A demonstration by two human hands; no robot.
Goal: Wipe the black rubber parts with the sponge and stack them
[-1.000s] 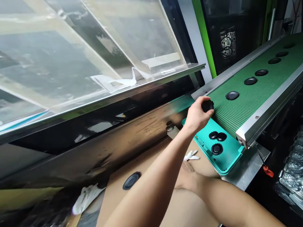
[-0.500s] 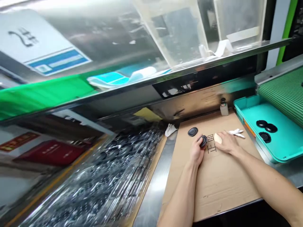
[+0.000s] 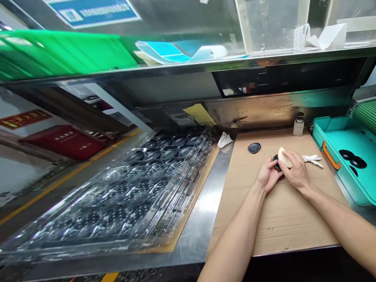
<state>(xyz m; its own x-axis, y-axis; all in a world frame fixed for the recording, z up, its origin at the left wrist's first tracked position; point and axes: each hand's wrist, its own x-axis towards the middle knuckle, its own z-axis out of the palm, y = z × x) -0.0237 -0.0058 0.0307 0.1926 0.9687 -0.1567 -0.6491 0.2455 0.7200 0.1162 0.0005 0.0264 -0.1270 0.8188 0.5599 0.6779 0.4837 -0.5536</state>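
Note:
Over a cardboard sheet (image 3: pixel 264 219), my left hand (image 3: pixel 268 175) grips a black round part (image 3: pixel 276 161). My right hand (image 3: pixel 296 170) has its fingers closed on a cream-coloured pad (image 3: pixel 283 156), which is against the black part and partly covers it. Another black round part (image 3: pixel 254 147) lies on the cardboard, beyond my left hand. To the right of my right hand is a crumpled white cloth or glove (image 3: pixel 313 159).
Clear plastic trays of black parts (image 3: pixel 117 196) stand on the left. A teal bin (image 3: pixel 349 137) holding several black parts is on the right. A small bottle (image 3: pixel 299 125) stands at the cardboard's back edge, and a metal shelf (image 3: pixel 188 67) crosses above.
The view has swung, shifting the scene. My hands have come together, and the cream pad has moved from beside the black part onto it.

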